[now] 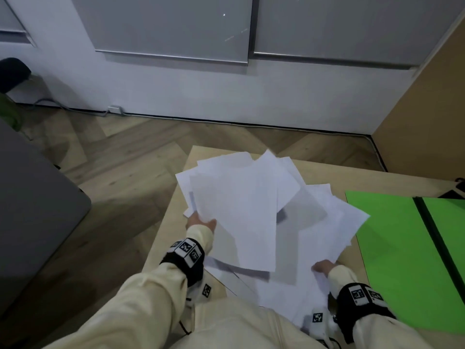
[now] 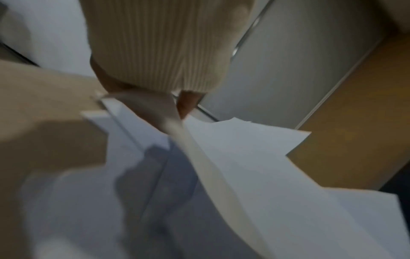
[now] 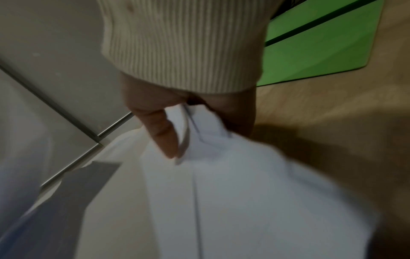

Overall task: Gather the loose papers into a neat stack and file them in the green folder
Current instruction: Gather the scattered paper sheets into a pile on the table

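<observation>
Several loose white papers (image 1: 241,205) lie fanned in an untidy pile on a light wooden table (image 1: 166,238). My left hand (image 1: 201,222) grips the left edge of the upper sheets and holds them lifted; the left wrist view shows the thumb (image 2: 186,105) on top of the papers (image 2: 244,157). My right hand (image 1: 323,267) pinches the near right edge of the lower sheets; in the right wrist view the thumb (image 3: 162,133) lies on the papers (image 3: 244,192). The green folder (image 1: 402,248) lies open flat on the table to the right, also in the right wrist view (image 3: 321,49).
A grey tabletop (image 1: 32,210) stands to the left across a strip of wooden floor (image 1: 113,152). A white wall with grey panels (image 1: 176,26) is behind, and a brown board (image 1: 427,109) rises at the far right. A dark object (image 1: 455,190) sits beyond the folder.
</observation>
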Demonstrator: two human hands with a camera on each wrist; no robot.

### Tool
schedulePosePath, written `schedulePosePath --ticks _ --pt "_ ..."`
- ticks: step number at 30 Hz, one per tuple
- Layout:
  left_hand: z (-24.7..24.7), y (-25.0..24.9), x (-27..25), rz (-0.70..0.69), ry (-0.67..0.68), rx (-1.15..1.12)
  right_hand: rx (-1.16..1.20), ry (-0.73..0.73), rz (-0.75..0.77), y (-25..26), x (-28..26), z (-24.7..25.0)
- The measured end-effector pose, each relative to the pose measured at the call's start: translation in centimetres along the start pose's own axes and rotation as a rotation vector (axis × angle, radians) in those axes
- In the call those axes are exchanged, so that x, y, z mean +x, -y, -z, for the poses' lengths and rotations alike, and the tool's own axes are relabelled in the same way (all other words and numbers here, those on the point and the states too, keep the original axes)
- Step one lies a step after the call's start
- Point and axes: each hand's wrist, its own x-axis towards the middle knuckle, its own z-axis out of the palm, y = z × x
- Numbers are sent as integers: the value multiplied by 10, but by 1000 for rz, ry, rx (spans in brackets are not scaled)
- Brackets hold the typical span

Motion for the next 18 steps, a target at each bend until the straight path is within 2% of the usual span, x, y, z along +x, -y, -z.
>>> schedulePosePath --ticks 2,4,5,7,9,10,14,16,18 --pt "-11 6 -4 68 81 207 -11 138 62 -2 7 -2" --pt "-20 12 -7 92 263 349 130 160 123 -3 10 -4" --pt "-23 14 -8 108 371 368 188 154 118 -1 5 -7" --pt "-27 21 -13 148 564 385 146 99 136 2 3 -12" --pt "-30 28 -13 160 652 331 141 105 68 2 4 -17" --pt "-31 30 -11 152 620 250 109 104 46 -1 7 -16" --pt "-30 28 16 189 290 -171 -161 -4 46 -5 7 -8" --pt "-26 21 24 147 243 -199 -259 -16 29 -4 3 -5" --pt "-24 14 25 76 262 -127 -365 8 27 -4 -2 -1"
